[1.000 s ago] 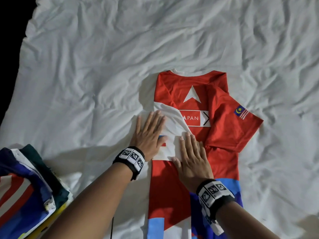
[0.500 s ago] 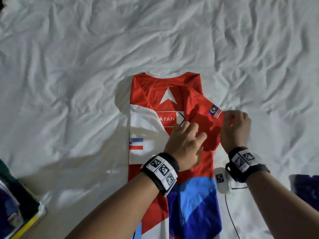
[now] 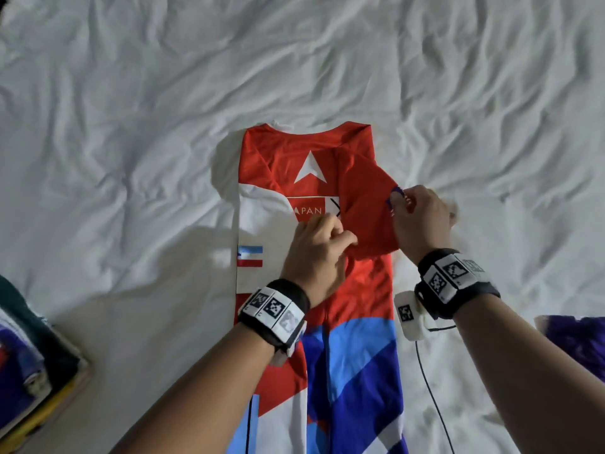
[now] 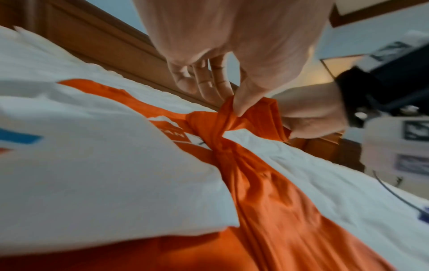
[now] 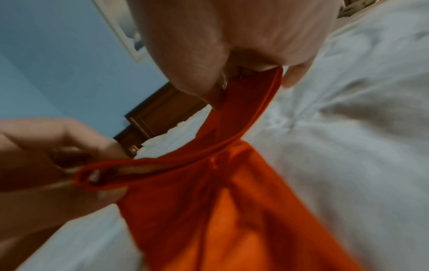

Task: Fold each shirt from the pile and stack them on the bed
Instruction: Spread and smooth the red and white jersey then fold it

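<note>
Reading "APAN" at frame centre, red jersey [image 3: 281, 158] lay flat; left hand [image 3: 316, 253] and right hand [image 3: 420, 221] pinched its sleeve hem [image 5: 209, 152]; open white bedsheet [image 3: 131, 126] all round.

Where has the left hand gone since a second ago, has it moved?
Yes. The left hand left the shirt's white panel and shifted right, now pinching the red sleeve.

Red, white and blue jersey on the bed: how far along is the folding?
Done: the red, white and blue jersey has one side folded in, and folded shirts sit stacked beside it. In hand: the left hand and right hand pinch the red sleeve. Left: laying it flat, folding lengthwise, stacking.
</note>
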A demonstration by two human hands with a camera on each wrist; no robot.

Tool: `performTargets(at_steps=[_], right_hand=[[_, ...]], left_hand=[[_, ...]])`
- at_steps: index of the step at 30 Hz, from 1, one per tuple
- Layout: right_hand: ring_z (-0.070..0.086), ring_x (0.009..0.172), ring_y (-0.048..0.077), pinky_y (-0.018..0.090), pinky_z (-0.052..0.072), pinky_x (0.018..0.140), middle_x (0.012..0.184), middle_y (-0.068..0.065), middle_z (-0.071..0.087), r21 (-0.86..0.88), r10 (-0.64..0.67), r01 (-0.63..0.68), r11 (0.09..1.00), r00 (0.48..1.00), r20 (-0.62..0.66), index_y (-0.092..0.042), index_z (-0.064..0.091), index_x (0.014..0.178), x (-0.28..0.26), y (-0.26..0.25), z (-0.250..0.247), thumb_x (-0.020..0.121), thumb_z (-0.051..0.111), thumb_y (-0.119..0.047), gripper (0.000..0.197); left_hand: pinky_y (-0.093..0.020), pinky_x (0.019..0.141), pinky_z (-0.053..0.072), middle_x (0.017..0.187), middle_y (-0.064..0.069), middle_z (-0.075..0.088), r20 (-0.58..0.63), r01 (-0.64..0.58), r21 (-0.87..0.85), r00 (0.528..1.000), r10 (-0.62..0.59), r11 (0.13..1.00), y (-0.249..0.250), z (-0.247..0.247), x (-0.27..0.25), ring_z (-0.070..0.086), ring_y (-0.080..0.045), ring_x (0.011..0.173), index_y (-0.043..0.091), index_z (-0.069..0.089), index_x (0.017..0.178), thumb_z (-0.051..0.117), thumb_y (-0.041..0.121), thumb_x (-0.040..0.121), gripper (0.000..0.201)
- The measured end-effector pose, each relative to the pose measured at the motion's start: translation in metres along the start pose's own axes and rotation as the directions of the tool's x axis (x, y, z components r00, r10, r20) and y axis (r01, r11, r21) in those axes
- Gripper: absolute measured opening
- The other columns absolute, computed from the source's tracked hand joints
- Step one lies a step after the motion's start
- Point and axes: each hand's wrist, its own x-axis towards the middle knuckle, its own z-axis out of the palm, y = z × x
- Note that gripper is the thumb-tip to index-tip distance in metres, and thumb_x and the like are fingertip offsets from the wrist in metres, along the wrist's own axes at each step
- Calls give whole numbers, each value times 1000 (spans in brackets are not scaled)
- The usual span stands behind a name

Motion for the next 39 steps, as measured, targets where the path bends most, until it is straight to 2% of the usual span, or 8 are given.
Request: performTargets(at_steps=[4,8,13,15,20,23,28,39], right_hand=[[55,77,16,24,32,71,74,-8,61,222,24,-21,975,1000,-7,-10,70,91,-40,-15,-1,99,62,-32,24],[52,59,14,30,37,63,60,-5,59,367,171,-181,912,983,60,-11,72,81,-72,-4,14,95,68,-33,26],[52,60,18,34,42,65,59,-2,59,359,293,-317,878,949,121,-15,68,74,-93,16,35,94,69,-31,26],[52,60,18,34,40,65,59,-2,59,338,285,-319,886,947,147,-18,67,74,-92,20,39,95,69,-29,24],[65,87,26,30,42,74,79,1,67,228,303,-332,915,941,152,-18,75,95,-81,19,31,93,68,-30,14],[65,90,18,27,46,75,97,-1,70,264,320,-351,899,935,154,-23,71,103,-64,8,23,87,65,-34,20],[57,119,26,49,38,107,116,-3,68,150,134,-143,978,989,67,-31,64,104,-3,-13,33,84,59,-68,42],[61,114,28,44,29,106,99,-3,68,-67,123,-112,991,972,202,-30,69,100,97,-48,48,90,66,-49,21]], left_hand=[[-40,79,53,96,-2,54,-71,184,-91,979,-190,979,-27,-19,-23,58,-22,89,13,73,93,65,-12,71,35],[-20,73,51,90,8,62,5,361,-218,929,-369,907,-43,-29,-42,58,-2,73,19,74,94,69,-9,79,32],[-37,63,58,80,2,74,265,670,-503,721,-640,546,-37,-27,-53,69,-20,76,21,75,89,61,25,82,16],[-31,59,54,76,-7,73,309,721,-528,655,-689,449,-32,-25,-53,69,-25,70,16,76,82,64,42,86,29],[-32,74,60,74,8,74,214,699,-366,706,-675,615,-34,-12,-55,69,-5,73,18,77,80,79,17,84,5],[-34,73,59,73,12,69,233,718,-270,696,-679,642,-38,-6,-56,67,-9,73,21,70,81,83,13,77,15],[-31,68,55,74,11,64,264,694,-193,718,-644,694,-38,-3,-54,63,-8,70,25,62,83,86,25,76,25],[-29,70,55,71,12,59,251,672,-132,734,-632,728,-43,0,-56,63,-6,71,23,61,90,84,34,79,28]])
